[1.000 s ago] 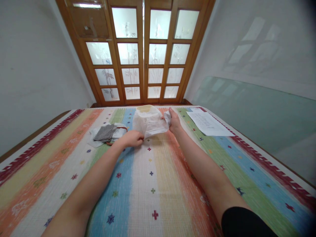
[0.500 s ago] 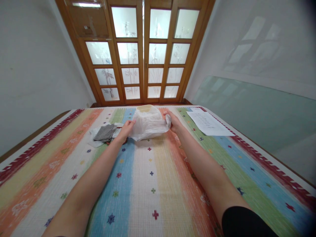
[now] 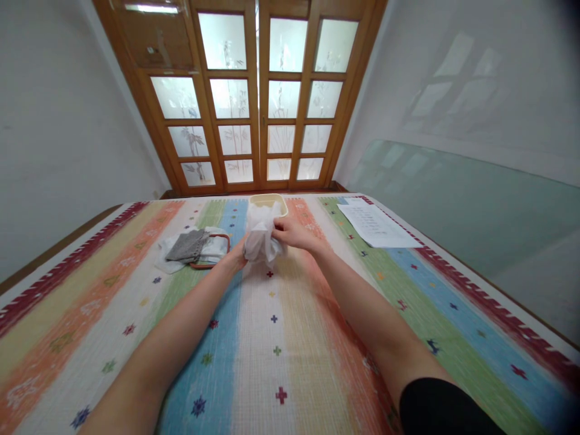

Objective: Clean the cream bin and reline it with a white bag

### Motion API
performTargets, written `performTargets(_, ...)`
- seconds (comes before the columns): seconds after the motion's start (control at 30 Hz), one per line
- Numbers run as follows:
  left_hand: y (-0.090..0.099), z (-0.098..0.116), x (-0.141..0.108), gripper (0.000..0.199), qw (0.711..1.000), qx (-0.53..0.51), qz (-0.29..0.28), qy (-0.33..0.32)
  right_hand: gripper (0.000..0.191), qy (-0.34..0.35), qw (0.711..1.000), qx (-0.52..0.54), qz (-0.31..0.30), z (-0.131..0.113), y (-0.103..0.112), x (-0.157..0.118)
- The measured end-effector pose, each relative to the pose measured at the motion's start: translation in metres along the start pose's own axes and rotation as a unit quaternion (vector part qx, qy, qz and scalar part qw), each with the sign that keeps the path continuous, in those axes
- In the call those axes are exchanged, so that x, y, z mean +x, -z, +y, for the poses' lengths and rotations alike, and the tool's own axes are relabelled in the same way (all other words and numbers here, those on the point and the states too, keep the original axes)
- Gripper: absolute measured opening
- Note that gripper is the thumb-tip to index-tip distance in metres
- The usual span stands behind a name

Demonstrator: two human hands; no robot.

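A thin white plastic bag [image 3: 263, 237] is bunched up above the striped cloth, in front of a cream-coloured tray [image 3: 281, 205]. On its left side my left hand [image 3: 239, 252] is closed round the bag, its fingers partly behind the plastic. My right hand [image 3: 290, 232] pinches the bag's right side with bent fingers. The bag covers the front part of the tray. To the left of my left hand lie a folded grey cloth [image 3: 186, 246], a brown frame-like handle [image 3: 228, 240] and some white plastic.
The table bears a colourful striped tablecloth [image 3: 281, 368]. White paper sheets [image 3: 376, 225] with writing lie at the back right. Beyond the far edge stand wooden doors [image 3: 259, 109] with frosted panes, and a pale green panel [image 3: 453, 199] leans along the right wall.
The bag has gone from spread wide to bunched up. My right hand has moved left towards my left hand, and more of the tray and of the brown handle shows.
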State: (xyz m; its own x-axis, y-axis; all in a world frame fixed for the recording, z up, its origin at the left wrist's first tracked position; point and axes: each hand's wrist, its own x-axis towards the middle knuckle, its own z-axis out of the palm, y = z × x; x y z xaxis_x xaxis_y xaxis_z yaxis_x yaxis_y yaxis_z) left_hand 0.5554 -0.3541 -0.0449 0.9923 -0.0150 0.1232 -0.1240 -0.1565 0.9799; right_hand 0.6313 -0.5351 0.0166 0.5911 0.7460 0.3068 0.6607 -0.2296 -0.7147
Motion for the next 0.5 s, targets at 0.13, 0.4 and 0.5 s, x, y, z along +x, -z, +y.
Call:
performTargets(0.13, -0.015, 0.009, 0.006, 0.05, 0.993, -0.104, 0.039, 0.033, 0.011, 0.061, 0.996, -0.012, -0.057, -0.015, -0.009, -0.001)
performTargets(0.4, -0.013, 0.026, -0.003, 0.059, 0.987, -0.148, 0.062, 0.018, 0.016, 0.007, 0.994, -0.076, -0.072, -0.019, 0.019, -0.008)
performTargets(0.5, -0.016, 0.028, -0.006, 0.056, 0.981, -0.186, 0.047, 0.01, 0.019, -0.018, 0.991, -0.122, 0.049, -0.022, 0.03, -0.008)
